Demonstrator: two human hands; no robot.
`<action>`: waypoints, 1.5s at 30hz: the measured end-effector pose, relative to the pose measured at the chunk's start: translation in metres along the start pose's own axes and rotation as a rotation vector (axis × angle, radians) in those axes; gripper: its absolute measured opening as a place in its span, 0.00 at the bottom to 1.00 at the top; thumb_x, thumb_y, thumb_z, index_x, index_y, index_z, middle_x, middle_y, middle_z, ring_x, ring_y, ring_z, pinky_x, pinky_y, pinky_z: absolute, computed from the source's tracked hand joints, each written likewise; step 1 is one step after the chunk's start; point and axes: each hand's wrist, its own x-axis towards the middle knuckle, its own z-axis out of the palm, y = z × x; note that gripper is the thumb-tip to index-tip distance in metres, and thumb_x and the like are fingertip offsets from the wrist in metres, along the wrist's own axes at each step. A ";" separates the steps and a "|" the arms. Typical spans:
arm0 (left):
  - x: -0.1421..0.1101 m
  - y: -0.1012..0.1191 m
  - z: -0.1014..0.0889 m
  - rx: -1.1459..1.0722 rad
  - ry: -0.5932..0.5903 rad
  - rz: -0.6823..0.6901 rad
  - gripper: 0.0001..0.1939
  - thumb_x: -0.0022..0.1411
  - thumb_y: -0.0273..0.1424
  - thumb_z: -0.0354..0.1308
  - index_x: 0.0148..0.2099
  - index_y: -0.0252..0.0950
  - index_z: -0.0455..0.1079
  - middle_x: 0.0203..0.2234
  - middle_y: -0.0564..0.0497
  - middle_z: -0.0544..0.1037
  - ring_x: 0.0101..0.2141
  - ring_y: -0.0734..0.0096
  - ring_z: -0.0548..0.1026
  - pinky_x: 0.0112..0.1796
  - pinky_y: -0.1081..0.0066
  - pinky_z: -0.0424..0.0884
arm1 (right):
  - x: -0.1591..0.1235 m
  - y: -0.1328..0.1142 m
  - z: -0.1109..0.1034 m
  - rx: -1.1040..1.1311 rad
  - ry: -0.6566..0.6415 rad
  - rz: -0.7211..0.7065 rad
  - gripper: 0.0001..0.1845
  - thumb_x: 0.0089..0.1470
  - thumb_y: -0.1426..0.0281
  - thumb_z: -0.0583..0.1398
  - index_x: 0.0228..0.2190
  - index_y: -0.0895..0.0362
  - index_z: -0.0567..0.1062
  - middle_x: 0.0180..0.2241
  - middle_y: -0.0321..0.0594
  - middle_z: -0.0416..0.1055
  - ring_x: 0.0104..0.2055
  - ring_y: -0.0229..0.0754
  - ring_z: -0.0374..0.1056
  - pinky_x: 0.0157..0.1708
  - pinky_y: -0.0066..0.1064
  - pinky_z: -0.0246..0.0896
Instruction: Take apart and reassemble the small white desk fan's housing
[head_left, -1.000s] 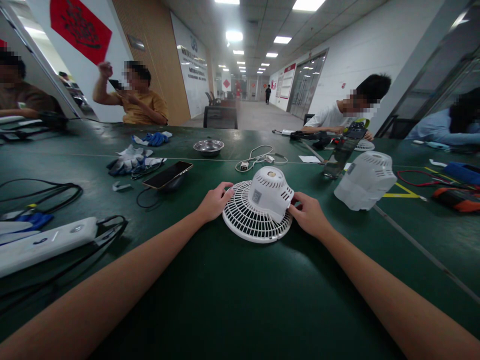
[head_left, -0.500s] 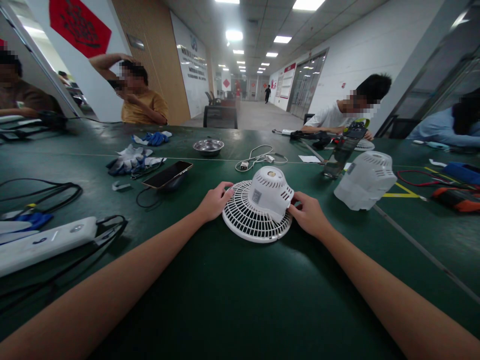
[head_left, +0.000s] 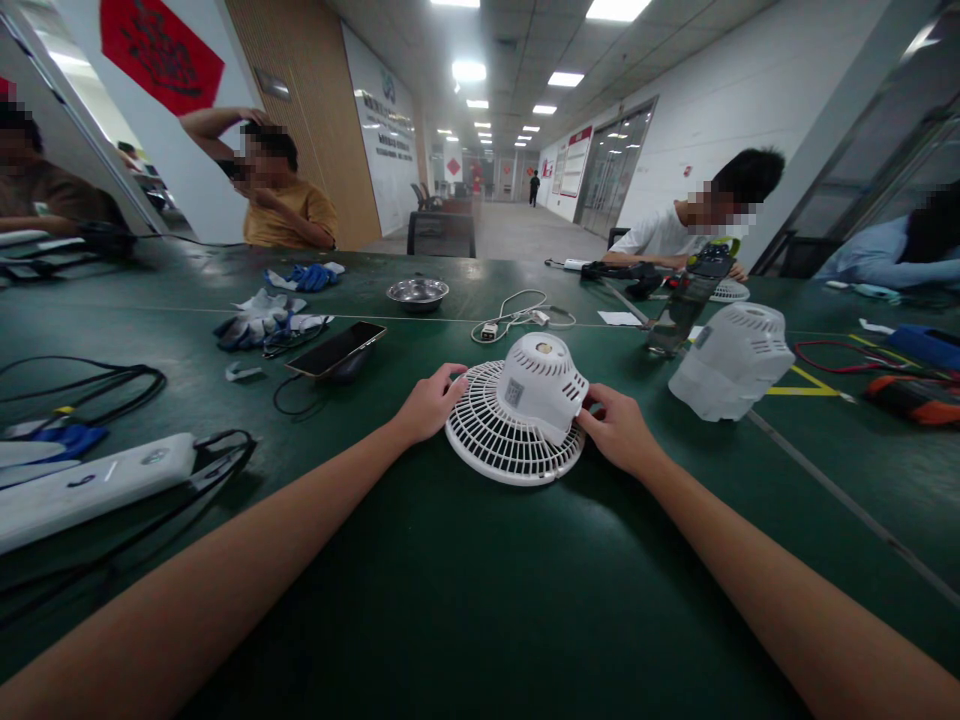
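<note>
A white fan head (head_left: 541, 385) with a round slatted grille (head_left: 499, 450) lies grille-down on the green table (head_left: 465, 600) in front of me. At the grille's left rim, my left hand (head_left: 433, 402) is closed, thumb and fingers gripping the edge. My right hand (head_left: 616, 425) pinches the right side, where the motor housing meets the grille; its fingertips are partly hidden. A grey label shows on the housing. To the right stands a separate white plastic housing (head_left: 731, 365) with vent slots.
A white cable (head_left: 525, 312) and a metal bowl (head_left: 418, 292) lie beyond the fan. Leftward are a phone (head_left: 337, 348), gloves (head_left: 259, 322) and a white power strip (head_left: 105, 490). An orange-black tool (head_left: 915, 398) lies far right. Several people sit around the table.
</note>
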 end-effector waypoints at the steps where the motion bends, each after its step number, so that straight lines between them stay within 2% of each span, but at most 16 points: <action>1: 0.000 0.000 0.000 -0.005 -0.003 0.002 0.27 0.71 0.44 0.44 0.63 0.34 0.64 0.39 0.44 0.81 0.37 0.59 0.79 0.36 0.63 0.71 | 0.000 0.000 0.000 0.000 0.000 -0.001 0.12 0.55 0.68 0.58 0.38 0.58 0.78 0.35 0.43 0.77 0.35 0.44 0.71 0.34 0.33 0.65; 13: 0.007 -0.012 0.003 -0.004 -0.018 -0.020 0.28 0.71 0.46 0.45 0.64 0.35 0.63 0.39 0.44 0.81 0.35 0.59 0.79 0.34 0.64 0.71 | 0.000 -0.001 0.000 0.007 -0.001 -0.004 0.13 0.55 0.67 0.58 0.39 0.59 0.79 0.35 0.43 0.77 0.35 0.44 0.71 0.35 0.33 0.65; 19: 0.007 -0.013 0.003 0.021 0.005 -0.003 0.27 0.71 0.45 0.45 0.62 0.34 0.64 0.39 0.45 0.81 0.36 0.61 0.79 0.36 0.64 0.70 | 0.001 0.002 0.002 0.029 -0.013 0.009 0.14 0.54 0.65 0.58 0.38 0.59 0.78 0.35 0.44 0.76 0.35 0.46 0.70 0.36 0.37 0.65; 21: 0.008 -0.013 0.003 0.021 -0.004 -0.008 0.27 0.71 0.45 0.45 0.63 0.34 0.64 0.39 0.45 0.81 0.36 0.61 0.79 0.35 0.65 0.70 | 0.000 0.004 0.002 0.077 -0.011 0.015 0.15 0.54 0.66 0.57 0.40 0.58 0.77 0.36 0.44 0.75 0.36 0.47 0.70 0.38 0.39 0.66; 23: 0.009 -0.015 0.003 0.013 -0.012 -0.012 0.27 0.71 0.45 0.45 0.63 0.35 0.64 0.40 0.44 0.81 0.36 0.60 0.79 0.35 0.65 0.70 | -0.002 0.006 0.002 0.192 0.013 -0.007 0.22 0.53 0.69 0.56 0.51 0.56 0.73 0.38 0.42 0.75 0.39 0.48 0.71 0.41 0.41 0.67; 26: 0.010 -0.017 0.004 -0.002 -0.020 -0.012 0.27 0.71 0.45 0.45 0.64 0.35 0.63 0.41 0.44 0.81 0.37 0.60 0.79 0.36 0.64 0.70 | -0.006 0.003 0.000 0.340 0.008 -0.129 0.37 0.54 0.68 0.56 0.65 0.50 0.56 0.46 0.42 0.73 0.47 0.50 0.70 0.48 0.47 0.67; 28: 0.010 -0.018 0.004 -0.006 -0.021 -0.009 0.28 0.70 0.45 0.45 0.64 0.35 0.63 0.41 0.44 0.81 0.38 0.59 0.79 0.36 0.64 0.71 | -0.008 -0.004 0.000 0.293 -0.013 -0.186 0.43 0.54 0.62 0.60 0.67 0.48 0.51 0.53 0.46 0.70 0.51 0.55 0.69 0.52 0.52 0.65; 31: 0.010 -0.018 0.004 -0.026 -0.025 -0.011 0.28 0.70 0.46 0.45 0.64 0.35 0.62 0.41 0.44 0.81 0.38 0.59 0.80 0.36 0.64 0.71 | -0.011 -0.018 0.002 0.147 -0.008 -0.146 0.54 0.48 0.56 0.68 0.69 0.49 0.48 0.62 0.52 0.62 0.57 0.63 0.65 0.54 0.57 0.63; 33: 0.008 -0.017 0.003 -0.038 -0.021 -0.018 0.28 0.70 0.46 0.46 0.64 0.36 0.63 0.41 0.44 0.81 0.38 0.59 0.80 0.36 0.64 0.71 | -0.012 -0.026 0.003 0.116 -0.005 -0.104 0.58 0.46 0.55 0.70 0.69 0.49 0.47 0.63 0.53 0.60 0.58 0.65 0.64 0.54 0.59 0.64; 36: 0.005 -0.013 0.002 -0.085 0.003 -0.007 0.27 0.70 0.46 0.47 0.62 0.36 0.65 0.41 0.45 0.81 0.37 0.59 0.79 0.37 0.64 0.71 | -0.012 -0.031 0.003 0.150 0.021 -0.050 0.57 0.44 0.57 0.71 0.69 0.48 0.50 0.60 0.52 0.66 0.56 0.65 0.67 0.53 0.61 0.64; 38: 0.002 -0.009 0.000 -0.177 0.047 0.047 0.26 0.70 0.46 0.45 0.60 0.36 0.66 0.42 0.45 0.81 0.39 0.59 0.79 0.39 0.63 0.72 | -0.012 -0.030 0.002 0.229 0.067 0.007 0.57 0.42 0.58 0.72 0.68 0.49 0.53 0.55 0.50 0.70 0.52 0.63 0.70 0.52 0.61 0.65; 41: -0.001 -0.001 0.001 -0.377 0.194 0.209 0.28 0.72 0.48 0.42 0.60 0.34 0.67 0.47 0.43 0.79 0.45 0.59 0.77 0.45 0.62 0.72 | -0.009 -0.032 0.000 0.509 0.172 0.126 0.56 0.39 0.60 0.74 0.65 0.50 0.58 0.51 0.47 0.74 0.48 0.58 0.73 0.50 0.55 0.69; 43: 0.000 0.002 0.003 -0.465 0.298 0.285 0.28 0.72 0.48 0.41 0.61 0.34 0.66 0.50 0.42 0.77 0.48 0.59 0.76 0.48 0.62 0.71 | -0.009 -0.036 0.000 0.757 0.229 0.229 0.47 0.40 0.61 0.74 0.60 0.51 0.64 0.49 0.45 0.76 0.47 0.55 0.74 0.49 0.50 0.71; 45: 0.003 0.002 0.007 -0.500 0.340 0.269 0.28 0.71 0.48 0.47 0.61 0.35 0.67 0.51 0.42 0.77 0.49 0.60 0.75 0.48 0.62 0.71 | -0.009 -0.043 0.002 1.015 0.204 0.334 0.35 0.45 0.58 0.70 0.54 0.52 0.70 0.46 0.42 0.78 0.47 0.54 0.75 0.49 0.48 0.71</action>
